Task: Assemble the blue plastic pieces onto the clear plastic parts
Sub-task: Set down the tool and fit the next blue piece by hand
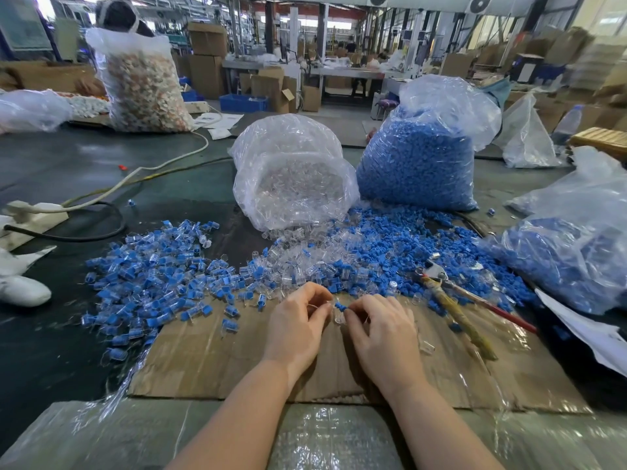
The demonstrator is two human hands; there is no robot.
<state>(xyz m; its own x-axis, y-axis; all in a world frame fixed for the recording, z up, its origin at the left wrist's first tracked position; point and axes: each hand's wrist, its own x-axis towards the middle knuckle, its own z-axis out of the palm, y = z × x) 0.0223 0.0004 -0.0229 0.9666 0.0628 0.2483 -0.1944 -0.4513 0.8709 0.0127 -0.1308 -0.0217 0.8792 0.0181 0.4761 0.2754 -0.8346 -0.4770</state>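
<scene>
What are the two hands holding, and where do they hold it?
The right hand pinches a small blue piece at its end with its fingertips. The left hand pinches too, seemingly a thin wire; too small to tell.

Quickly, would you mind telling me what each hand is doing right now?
Left hand: fingers curled, pinching something too small to identify.
Right hand: pinching a blue plastic piece.

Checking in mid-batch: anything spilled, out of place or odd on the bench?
Yes. The clear parts bag lies tipped toward the person, its contents spilling into the loose blue pieces, so the two stocks are mixed. Pliers lie half in that pile.
</scene>
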